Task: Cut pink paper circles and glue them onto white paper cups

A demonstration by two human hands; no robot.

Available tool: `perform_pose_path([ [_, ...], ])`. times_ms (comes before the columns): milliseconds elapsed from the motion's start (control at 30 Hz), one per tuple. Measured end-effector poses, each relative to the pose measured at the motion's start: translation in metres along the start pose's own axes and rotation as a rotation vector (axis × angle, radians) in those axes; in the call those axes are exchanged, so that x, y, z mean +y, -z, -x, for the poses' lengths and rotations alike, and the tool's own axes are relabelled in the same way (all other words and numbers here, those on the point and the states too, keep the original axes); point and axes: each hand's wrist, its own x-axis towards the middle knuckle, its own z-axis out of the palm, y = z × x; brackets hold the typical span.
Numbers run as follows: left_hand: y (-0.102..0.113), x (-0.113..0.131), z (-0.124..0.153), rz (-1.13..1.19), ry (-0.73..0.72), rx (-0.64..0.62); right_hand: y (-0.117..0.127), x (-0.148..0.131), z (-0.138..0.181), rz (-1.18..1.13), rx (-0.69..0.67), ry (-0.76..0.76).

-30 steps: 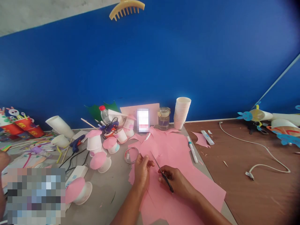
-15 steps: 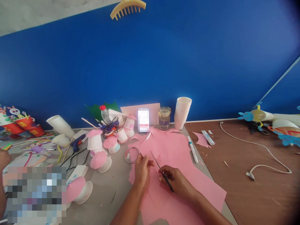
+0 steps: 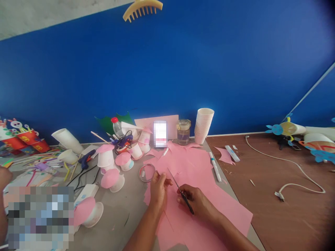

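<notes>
My right hand point(image 3: 195, 198) is closed on dark-handled scissors point(image 3: 185, 199), their narrow blades pointing up and to the left. Just left of the blades is my left hand point(image 3: 160, 188), its fingers curled in and the thumb on top. Whatever it may pinch cannot be told apart from the pink around it. Both hands are over overlapping sheets of pink paper point(image 3: 193, 164) with cut, uneven edges. A round roll of tape point(image 3: 146, 173) lies by my left fingers, and a white marker point(image 3: 215, 167) rests along the paper's right side.
Several white paper cups with pink paper tops point(image 3: 111, 178) stand to the left, near a glue gun point(image 3: 86, 158). At the back are a lit phone point(image 3: 160, 134), a lidded jar point(image 3: 183, 131) and a cup stack point(image 3: 203, 126). A white cable point(image 3: 300, 164) curls at right. Another person's hand point(image 3: 4, 177) shows far left.
Almost nothing differs. My hands and the scissors hold the same position over the pink paper.
</notes>
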Motion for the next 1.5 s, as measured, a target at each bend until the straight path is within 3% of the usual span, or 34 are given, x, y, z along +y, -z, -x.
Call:
perform_pose_path([
  [800,0.006,0.001,-0.008,0.017,-0.041,0.059,0.005,-0.001,0.001,-0.005,-0.001,0.014],
  [900,0.006,0.002,-0.009,0.026,-0.042,0.074,0.007,0.002,0.0,0.134,0.094,0.042],
  [1167,0.003,0.004,-0.006,0.031,-0.025,0.041,0.019,0.019,-0.004,0.792,0.577,0.082],
  [1300,0.002,0.003,-0.004,0.036,0.003,0.035,0.022,0.024,-0.005,0.9,0.655,0.139],
  [1500,-0.001,0.004,0.0,0.03,0.008,-0.021,0.019,0.02,-0.006,0.804,0.641,0.045],
])
